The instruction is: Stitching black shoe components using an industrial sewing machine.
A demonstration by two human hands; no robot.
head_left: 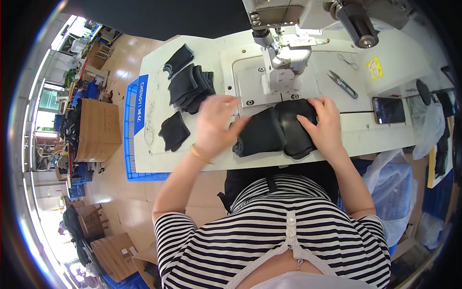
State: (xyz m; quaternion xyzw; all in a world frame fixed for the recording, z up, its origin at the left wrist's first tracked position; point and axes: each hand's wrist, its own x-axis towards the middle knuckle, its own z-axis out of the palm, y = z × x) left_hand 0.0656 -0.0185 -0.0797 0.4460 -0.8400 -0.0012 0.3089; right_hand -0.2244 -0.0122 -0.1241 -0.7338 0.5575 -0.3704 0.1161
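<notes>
Two piles of dark cut pieces lie side by side at the table's front edge, below the sewing machine (286, 62). My right hand (325, 123) grips the right pile of black pieces (293, 130), thumb on top and fingers at its far right edge. To its left is a pile of dark grey-green pieces (262, 135), whose upper left edge is close to my left hand (216, 123). That hand is blurred, its thumb and fingers apart, and nothing shows in it. More dark pieces (187, 86) lie fanned in a heap farther left, with a separate small piece (174, 132) nearer me.
Thread snips (342, 84) and a phone (389, 111) lie on the table's right side. A blue basket (130, 144) stands beyond the left edge. Clear plastic bags (392, 188) hang at the lower right. Cardboard boxes (98, 130) stand on the floor at left.
</notes>
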